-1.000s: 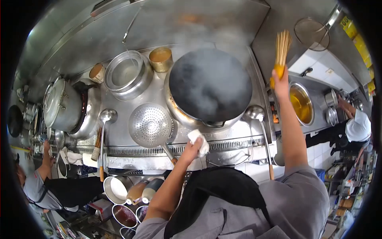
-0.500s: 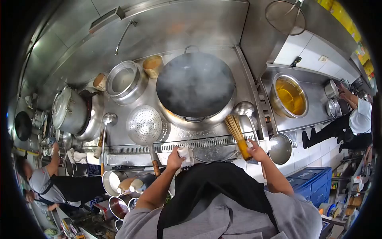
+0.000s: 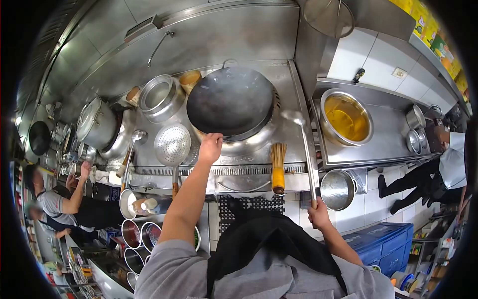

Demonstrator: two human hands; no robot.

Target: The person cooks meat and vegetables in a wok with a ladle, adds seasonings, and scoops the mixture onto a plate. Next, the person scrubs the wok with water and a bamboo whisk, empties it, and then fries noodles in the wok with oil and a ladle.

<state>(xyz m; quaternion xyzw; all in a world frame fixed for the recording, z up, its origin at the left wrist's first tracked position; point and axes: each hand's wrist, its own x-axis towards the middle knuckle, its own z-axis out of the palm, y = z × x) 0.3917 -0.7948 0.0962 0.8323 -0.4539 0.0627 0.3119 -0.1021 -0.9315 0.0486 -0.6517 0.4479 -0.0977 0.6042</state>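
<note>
A dark wok (image 3: 231, 99) with faint steam sits on the burner ring and leans slightly to the left. My left hand (image 3: 211, 144) is closed at its near rim, where the near handle was; any cloth under the fingers is hidden. In my right hand (image 3: 318, 214) is the end of a long-handled ladle (image 3: 304, 144), its bowl over the stove top to the right of the wok. Between my hands a bamboo wok brush (image 3: 278, 172) with a yellow-wrapped grip lies across the stove's front edge. A perforated skimmer (image 3: 172, 144) rests left of my left hand.
A pot of yellow oil (image 3: 347, 117) stands on the right counter, with an empty metal pot (image 3: 337, 190) below it. Stacked metal basins (image 3: 160, 97) and a lidded pot (image 3: 94, 122) are on the left. Co-workers stand at the far left and far right.
My left hand has moved forward from the stove's front edge to the wok rim. My right hand has let go of the brush and now holds the ladle. Steam has thinned.
</note>
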